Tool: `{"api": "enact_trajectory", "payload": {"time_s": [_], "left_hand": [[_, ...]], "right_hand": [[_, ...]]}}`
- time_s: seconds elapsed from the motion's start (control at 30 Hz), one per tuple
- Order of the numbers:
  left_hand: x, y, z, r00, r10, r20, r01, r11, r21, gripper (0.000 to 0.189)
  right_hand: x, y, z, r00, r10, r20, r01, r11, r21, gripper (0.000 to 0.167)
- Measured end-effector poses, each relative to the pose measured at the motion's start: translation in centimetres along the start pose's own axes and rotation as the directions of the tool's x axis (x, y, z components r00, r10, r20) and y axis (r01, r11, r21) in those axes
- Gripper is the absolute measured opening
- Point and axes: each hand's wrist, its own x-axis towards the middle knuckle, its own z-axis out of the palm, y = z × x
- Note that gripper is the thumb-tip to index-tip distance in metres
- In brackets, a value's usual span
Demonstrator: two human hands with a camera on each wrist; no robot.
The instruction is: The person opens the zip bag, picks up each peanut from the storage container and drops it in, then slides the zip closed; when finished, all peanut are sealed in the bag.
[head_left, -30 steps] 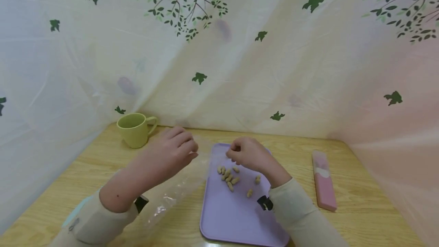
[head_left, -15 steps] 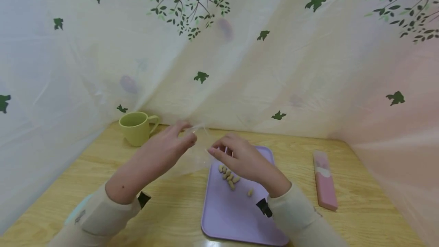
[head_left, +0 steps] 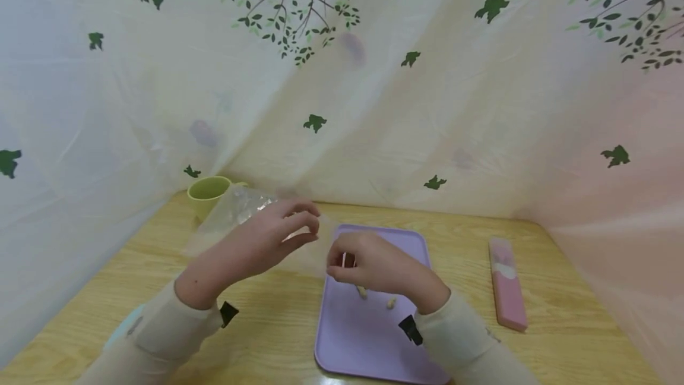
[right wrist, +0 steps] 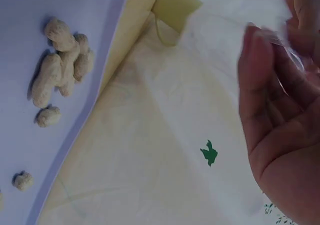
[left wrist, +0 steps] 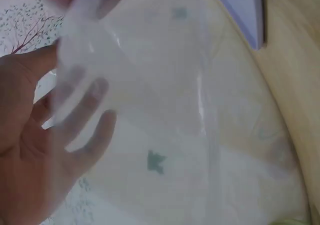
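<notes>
A clear plastic bag (left wrist: 165, 90) spreads between my hands, stretching left toward the yellow-green mug in the head view. My right hand (head_left: 376, 260) pinches its edge between thumb and fingers (right wrist: 257, 57). My left hand (head_left: 283, 227) is against the film with its fingers (left wrist: 102, 135) loosely extended behind it and the thumb apart from them. Below the right hand lies a purple tray (head_left: 358, 337) bearing several unshelled peanuts (right wrist: 46, 80); from the head view the right hand hides most of them.
The yellow-green mug (head_left: 207, 188) stands at the back left, partly behind the bag. Right of the tray, a pink and white long case (head_left: 507, 290) lies on the wooden table (head_left: 267, 337). A patterned curtain (head_left: 342, 88) rises behind the table.
My right hand has moved from over the tray leftward to the bag and taken its edge. The bag, hanging below the left hand before, has swung up and left, partly covering the mug.
</notes>
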Motion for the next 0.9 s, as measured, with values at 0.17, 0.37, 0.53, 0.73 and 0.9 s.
{"api": "enact_trajectory", "payload": {"time_s": [0.17,0.37,0.53,0.73,0.9], "left_hand": [[-0.2,0.1,0.2,0.994,-0.035,0.105,0.046,0.994,-0.099,0.035],[-1.1,-1.3,0.0,0.891,-0.297,0.344,0.373,0.91,-0.18,0.105],[-1.7,-2.5,0.6,0.848,-0.354,0.396,0.431,0.894,-0.124,0.106],[-1.1,-2.8,0.3,0.872,-0.338,0.353,0.422,0.886,-0.195,0.081],[-1.2,-2.7,0.1,0.925,-0.247,0.29,0.309,0.932,-0.191,0.046]], "right_hand": [[0.2,-0.3,0.5,0.998,0.05,-0.039,-0.046,0.994,0.102,0.018],[-0.1,0.2,-0.1,0.986,0.058,-0.159,-0.016,0.967,0.254,0.025],[-0.2,0.5,-0.3,0.974,0.035,-0.223,0.027,0.963,0.268,0.027],[-0.1,0.7,-0.3,0.965,-0.106,-0.24,0.132,0.986,0.097,0.029],[-0.4,0.6,-0.4,0.961,-0.165,-0.222,0.167,0.986,-0.011,0.028]]}}
